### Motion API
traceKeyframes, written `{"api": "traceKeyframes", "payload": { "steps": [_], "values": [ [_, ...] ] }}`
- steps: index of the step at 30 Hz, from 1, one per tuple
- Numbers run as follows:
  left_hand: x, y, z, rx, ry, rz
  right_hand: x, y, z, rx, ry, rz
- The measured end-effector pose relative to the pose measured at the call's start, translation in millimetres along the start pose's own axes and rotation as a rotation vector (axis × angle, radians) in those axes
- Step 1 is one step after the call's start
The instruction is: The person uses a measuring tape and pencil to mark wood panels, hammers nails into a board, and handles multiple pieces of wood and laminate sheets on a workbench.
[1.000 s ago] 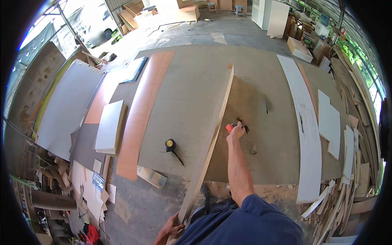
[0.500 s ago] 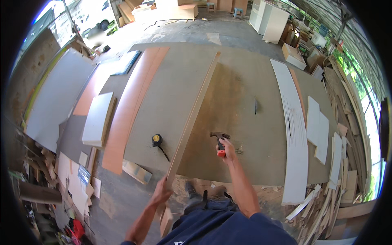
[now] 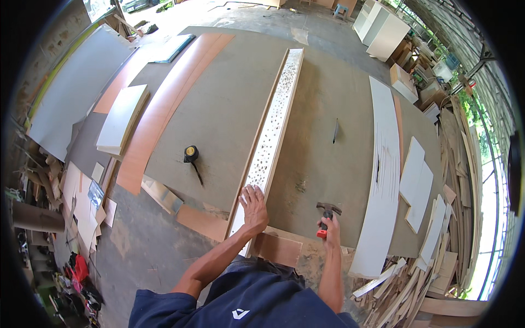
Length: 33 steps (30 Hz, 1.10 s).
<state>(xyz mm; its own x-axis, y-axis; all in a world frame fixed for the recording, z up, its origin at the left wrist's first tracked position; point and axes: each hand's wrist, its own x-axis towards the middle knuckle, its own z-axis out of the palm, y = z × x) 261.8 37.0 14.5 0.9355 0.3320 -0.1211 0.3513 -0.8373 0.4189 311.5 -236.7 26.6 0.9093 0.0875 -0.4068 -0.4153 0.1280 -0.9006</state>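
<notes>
L hand (image 3: 254, 210) flat, fingers spread on long speckled board (image 3: 273, 134); R hand (image 3: 330, 232) grips hammer (image 3: 326, 215) at 3 o'clock. Keep board pinned, swing w/ short strokes.

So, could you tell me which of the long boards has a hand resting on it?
The speckled white board in the middle, under the left hand.

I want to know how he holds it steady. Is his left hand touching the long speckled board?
Touching. The head view shows the left hand lying flat, palm down, on the near end of the long speckled board.
</notes>
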Motion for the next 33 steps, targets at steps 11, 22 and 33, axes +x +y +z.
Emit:
{"api": "traceKeyframes", "payload": {
  "steps": [11,22,33],
  "values": [
    [24.3,-24.4,-26.7,-0.078,0.027,0.229,-52.3,13.3,4.2,0.029,0.043,-0.006],
    [130.5,-71.7,-46.1,0.064,-0.067,0.628,-70.2,6.6,45.0,0.045,0.075,-0.013],
    [149.4,-81.1,-45.4,0.009,-0.030,0.778,-58.2,-20.2,78.8,-0.262,0.172,-0.140]
  ]
}}
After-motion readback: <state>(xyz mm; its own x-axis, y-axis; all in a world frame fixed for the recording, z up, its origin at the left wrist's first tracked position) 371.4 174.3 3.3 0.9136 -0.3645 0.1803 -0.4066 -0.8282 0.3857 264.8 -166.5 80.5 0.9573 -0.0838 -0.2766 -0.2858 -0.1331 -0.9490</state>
